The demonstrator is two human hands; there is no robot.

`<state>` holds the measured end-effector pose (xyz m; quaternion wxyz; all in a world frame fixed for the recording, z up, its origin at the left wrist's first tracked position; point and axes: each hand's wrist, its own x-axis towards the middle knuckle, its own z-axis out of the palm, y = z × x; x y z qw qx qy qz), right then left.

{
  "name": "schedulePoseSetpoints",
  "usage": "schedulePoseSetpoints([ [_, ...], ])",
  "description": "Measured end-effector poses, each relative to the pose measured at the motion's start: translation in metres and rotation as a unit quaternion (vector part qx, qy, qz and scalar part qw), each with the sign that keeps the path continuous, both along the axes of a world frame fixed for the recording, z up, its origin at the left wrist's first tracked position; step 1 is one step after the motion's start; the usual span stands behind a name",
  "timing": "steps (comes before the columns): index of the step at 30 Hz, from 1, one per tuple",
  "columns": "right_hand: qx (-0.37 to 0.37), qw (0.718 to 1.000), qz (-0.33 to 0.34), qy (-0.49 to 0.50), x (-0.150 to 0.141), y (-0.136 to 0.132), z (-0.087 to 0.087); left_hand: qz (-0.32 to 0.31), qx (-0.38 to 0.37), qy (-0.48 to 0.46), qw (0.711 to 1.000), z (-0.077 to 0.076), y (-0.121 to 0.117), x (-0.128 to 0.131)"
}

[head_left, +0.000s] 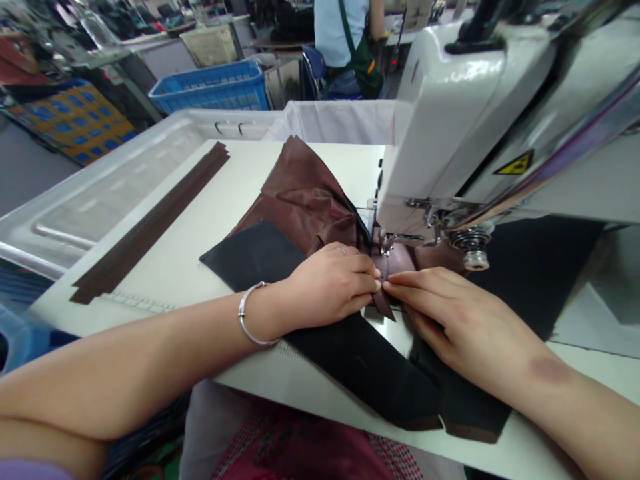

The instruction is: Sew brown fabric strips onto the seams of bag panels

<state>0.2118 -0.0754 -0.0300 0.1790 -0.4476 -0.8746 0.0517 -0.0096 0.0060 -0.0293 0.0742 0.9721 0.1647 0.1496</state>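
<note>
Brown and black fabric (310,193) lies bunched and folded under the needle of a white sewing machine (440,120). My left hand (333,283) is closed on the fabric just left of the presser foot (386,248), fingertips pressed together. My right hand (445,307) pinches the same fabric from the right, its fingertips nearly meeting the left ones. A narrow brown strip end (384,303) sticks out below the fingertips. Black panels (370,373) of the fabric hang toward the table's front edge. The seam between the fingers is partly hidden.
A stack of long brown strips (155,220) lies on the white table (245,157) at left. A printed ruler (145,301) shows beside it. Behind stand a clear plastic tray (100,180), a white-lined bin (340,120) and a blue basket (210,87). A person (345,40) sits farther back.
</note>
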Motion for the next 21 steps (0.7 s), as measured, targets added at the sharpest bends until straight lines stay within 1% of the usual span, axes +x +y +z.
schedulePoseSetpoints([
  [8, -0.004, 1.000, -0.005, -0.024, 0.004, 0.011, -0.004, -0.002, 0.022, 0.020, 1.000, 0.000, 0.015, 0.004],
  [15, 0.006, 1.000, -0.002, -0.022, 0.004, 0.021, -0.002, 0.010, 0.006, -0.002, 1.000, -0.004, 0.025, 0.007],
  [21, 0.005, 1.000, -0.006, -0.018, 0.003, 0.022, -0.001, 0.000, -0.004, -0.020, 1.000, -0.008, 0.027, 0.006],
])
